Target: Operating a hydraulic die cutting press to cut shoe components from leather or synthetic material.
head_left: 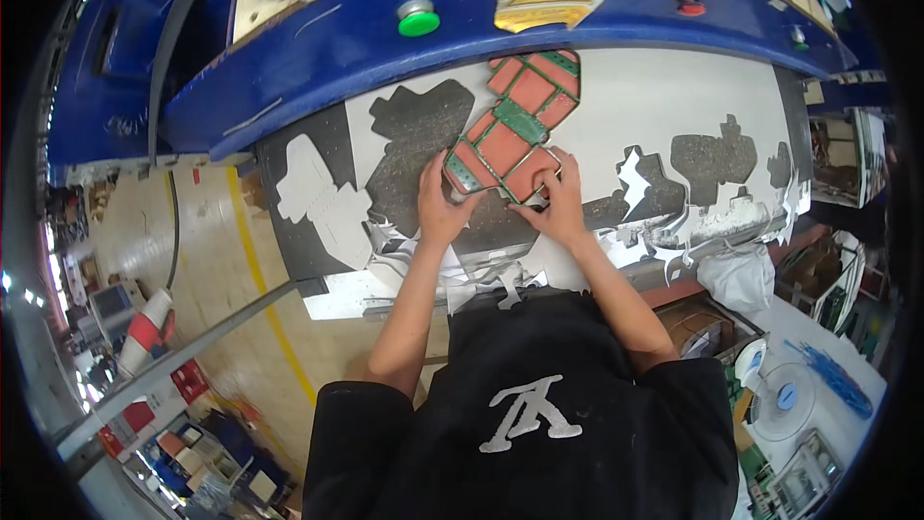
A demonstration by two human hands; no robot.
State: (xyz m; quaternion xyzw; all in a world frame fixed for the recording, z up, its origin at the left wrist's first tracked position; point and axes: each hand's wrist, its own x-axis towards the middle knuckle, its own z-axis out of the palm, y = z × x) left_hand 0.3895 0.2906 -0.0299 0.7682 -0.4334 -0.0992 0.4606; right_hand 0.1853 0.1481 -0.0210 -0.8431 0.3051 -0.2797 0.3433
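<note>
Reaches in over ragged white scraps (385, 273) strewn along the near edge of the table (332, 125). Clamps the left hand (442, 204) on the near-left corner of a red-and-green die (520, 122), with fingers along its side and thumb at its near edge. Clamps the right hand (565, 204) on the near-right corner likewise, with thumb and fingers bent round the rim. Holds it around mid-table, well in from the left and right edges, partly over pale sheet (664, 96), partly over dark surface bared by a cut-out. Could overlap that cut-out and spoil an outline if turned unevenly; could pinch fingertips if left under the rim. Points away from the body, with its long axis running from near-left to far-right, toward the table's far edge. Ends right by the blue beam (318, 67); cannot tell touching from apart.
</note>
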